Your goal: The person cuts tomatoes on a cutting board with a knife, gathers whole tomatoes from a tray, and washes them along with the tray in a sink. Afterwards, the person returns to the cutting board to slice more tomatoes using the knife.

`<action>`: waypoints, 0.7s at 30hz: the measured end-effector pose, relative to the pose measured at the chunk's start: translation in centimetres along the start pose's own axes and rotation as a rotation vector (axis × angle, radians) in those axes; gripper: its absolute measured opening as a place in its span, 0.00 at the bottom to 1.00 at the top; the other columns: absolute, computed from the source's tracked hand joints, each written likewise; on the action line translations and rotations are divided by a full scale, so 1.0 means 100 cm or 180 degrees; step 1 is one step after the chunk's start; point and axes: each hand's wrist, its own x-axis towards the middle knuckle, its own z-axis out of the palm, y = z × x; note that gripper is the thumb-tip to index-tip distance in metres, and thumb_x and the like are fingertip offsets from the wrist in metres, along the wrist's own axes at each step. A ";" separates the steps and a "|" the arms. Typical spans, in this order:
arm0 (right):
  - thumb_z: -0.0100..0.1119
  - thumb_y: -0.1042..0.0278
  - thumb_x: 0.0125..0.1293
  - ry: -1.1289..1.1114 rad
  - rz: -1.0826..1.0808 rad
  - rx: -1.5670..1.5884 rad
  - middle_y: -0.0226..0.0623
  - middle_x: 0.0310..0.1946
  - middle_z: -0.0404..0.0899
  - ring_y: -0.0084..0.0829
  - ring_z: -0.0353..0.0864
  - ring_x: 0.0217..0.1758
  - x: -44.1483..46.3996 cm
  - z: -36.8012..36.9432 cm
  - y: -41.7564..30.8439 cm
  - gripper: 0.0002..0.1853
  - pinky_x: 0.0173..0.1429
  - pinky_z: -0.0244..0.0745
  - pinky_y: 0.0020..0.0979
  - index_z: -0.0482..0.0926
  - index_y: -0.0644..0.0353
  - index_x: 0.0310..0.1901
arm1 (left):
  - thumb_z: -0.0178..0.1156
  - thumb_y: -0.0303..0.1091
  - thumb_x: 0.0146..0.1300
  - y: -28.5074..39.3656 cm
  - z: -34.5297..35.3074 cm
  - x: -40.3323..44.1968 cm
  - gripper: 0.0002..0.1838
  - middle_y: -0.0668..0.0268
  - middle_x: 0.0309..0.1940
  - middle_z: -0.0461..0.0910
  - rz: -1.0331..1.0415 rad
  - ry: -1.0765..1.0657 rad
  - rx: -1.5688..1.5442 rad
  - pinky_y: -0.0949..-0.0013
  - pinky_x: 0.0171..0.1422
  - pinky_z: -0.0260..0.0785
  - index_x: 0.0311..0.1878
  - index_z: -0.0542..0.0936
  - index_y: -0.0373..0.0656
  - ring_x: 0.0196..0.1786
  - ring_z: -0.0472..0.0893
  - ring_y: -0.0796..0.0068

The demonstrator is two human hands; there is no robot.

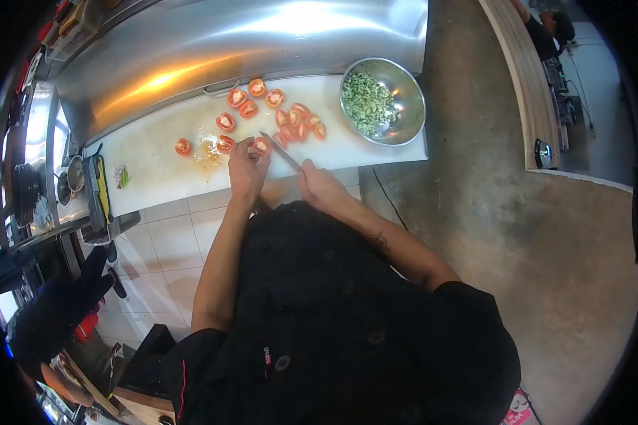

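On the long white cutting board (149, 173), my left hand (247, 172) holds a tomato half (261, 145) with its cut face up. A knife (282, 151) is gripped in my right hand (320, 185), its blade beside that tomato half and its tip pointing away from me. Several other tomato halves (225, 122) lie beyond and to the left of my left hand. A group of tomato wedges (302, 123) lies just past the blade. Seeds and juice (210, 154) wet the board left of my left hand.
A metal bowl (407, 106) of chopped green pieces stands at the board's right end. Purple and green scraps (122, 177) lie at the left end, near a dark and yellow cloth (102, 189). Another person (60, 312) is at the lower left, and one (546, 32) at the upper right.
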 end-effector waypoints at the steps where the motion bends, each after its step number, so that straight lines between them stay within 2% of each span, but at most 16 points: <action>1: 0.48 0.60 0.84 0.0009 -0.0002 -0.0008 0.66 0.30 0.82 0.71 0.82 0.36 -0.001 -0.001 0.001 0.14 0.45 0.73 0.67 0.69 0.65 0.49 | 0.79 0.35 0.66 -0.003 0.002 -0.001 0.26 0.50 0.52 0.85 0.0011 0.0037 -0.0080 0.62 0.51 0.86 0.61 0.81 0.32 0.46 0.90 0.62; 5: 0.48 0.60 0.84 0.0006 -0.0342 -0.0068 0.66 0.30 0.82 0.71 0.83 0.36 0.000 -0.004 -0.005 0.14 0.45 0.73 0.67 0.69 0.66 0.49 | 0.79 0.32 0.64 -0.018 0.004 -0.001 0.27 0.50 0.53 0.85 -0.0106 -0.0089 -0.0250 0.62 0.53 0.86 0.63 0.81 0.33 0.48 0.90 0.61; 7: 0.48 0.60 0.84 -0.0019 -0.0443 -0.0148 0.66 0.30 0.82 0.71 0.83 0.37 0.003 0.001 -0.010 0.14 0.45 0.73 0.67 0.69 0.66 0.49 | 0.77 0.29 0.64 -0.017 0.004 -0.004 0.26 0.51 0.52 0.85 -0.0007 0.0022 0.0073 0.61 0.53 0.86 0.63 0.81 0.32 0.49 0.91 0.59; 11: 0.49 0.61 0.84 -0.0110 -0.0277 -0.0244 0.67 0.31 0.83 0.72 0.83 0.38 0.005 0.002 -0.001 0.13 0.46 0.74 0.68 0.69 0.66 0.50 | 0.75 0.27 0.64 -0.013 0.005 -0.010 0.25 0.50 0.52 0.85 -0.0229 -0.0006 -0.0192 0.61 0.54 0.86 0.63 0.81 0.32 0.49 0.92 0.58; 15: 0.48 0.62 0.84 -0.0217 -0.0151 -0.0329 0.69 0.33 0.83 0.73 0.83 0.40 0.008 0.005 0.000 0.12 0.47 0.74 0.68 0.69 0.65 0.51 | 0.72 0.25 0.64 -0.017 0.006 -0.004 0.25 0.50 0.52 0.86 -0.0152 0.0056 -0.0099 0.60 0.56 0.86 0.64 0.81 0.33 0.49 0.92 0.58; 17: 0.48 0.63 0.84 -0.0243 -0.0399 -0.0311 0.69 0.33 0.83 0.73 0.83 0.40 0.005 -0.001 -0.008 0.12 0.47 0.74 0.68 0.69 0.65 0.50 | 0.73 0.25 0.63 -0.008 0.002 -0.007 0.25 0.51 0.52 0.86 -0.0043 0.0077 -0.0287 0.60 0.56 0.86 0.64 0.82 0.35 0.49 0.92 0.58; 19: 0.48 0.63 0.83 -0.0276 -0.0653 -0.0276 0.70 0.33 0.83 0.73 0.84 0.40 0.007 -0.001 -0.012 0.12 0.47 0.75 0.68 0.69 0.66 0.50 | 0.75 0.26 0.61 0.007 -0.001 -0.006 0.21 0.54 0.49 0.86 -0.0143 0.0152 -0.0176 0.60 0.54 0.86 0.58 0.85 0.36 0.48 0.92 0.61; 21: 0.49 0.64 0.83 -0.0279 -0.0285 -0.0409 0.70 0.33 0.83 0.73 0.84 0.40 0.008 0.003 -0.012 0.13 0.48 0.76 0.67 0.69 0.69 0.49 | 0.76 0.27 0.60 0.006 0.002 -0.008 0.20 0.53 0.47 0.87 -0.0107 0.0291 -0.0037 0.60 0.53 0.86 0.56 0.85 0.36 0.48 0.92 0.61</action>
